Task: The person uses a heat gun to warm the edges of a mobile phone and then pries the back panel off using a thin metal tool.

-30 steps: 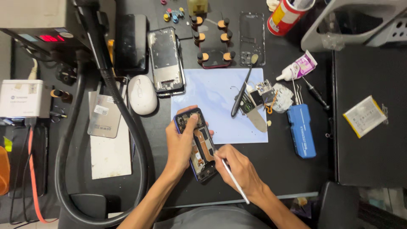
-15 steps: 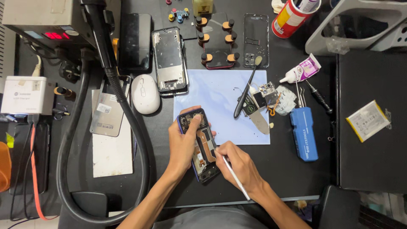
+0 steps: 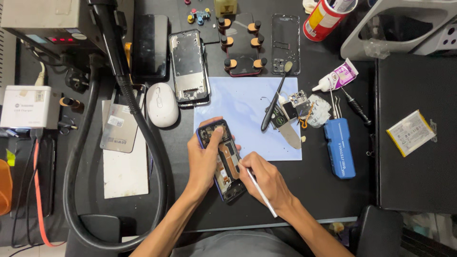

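Opened phone (image 3: 223, 159) on dark bench, half over blue mat (image 3: 247, 102). Left hand (image 3: 205, 159) pins phone flat, fingers on it. Right hand (image 3: 266, 178) grips white tool (image 3: 261, 192), tip inside phone. Back cover off, board exposed; disassembly looks midway, parts already out beside mat.

black bench (image 3: 314, 190) | blue mat (image 3: 247, 102) | white mouse (image 3: 162, 104) | blue case (image 3: 339, 147)

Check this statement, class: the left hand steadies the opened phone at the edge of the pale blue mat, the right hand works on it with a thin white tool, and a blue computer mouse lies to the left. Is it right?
One detail is wrong: the computer mouse is white, not blue, as the head view shows. The rest stands: the left hand steadies the opened phone at the edge of the pale blue mat, and the right hand works with a thin white tool.
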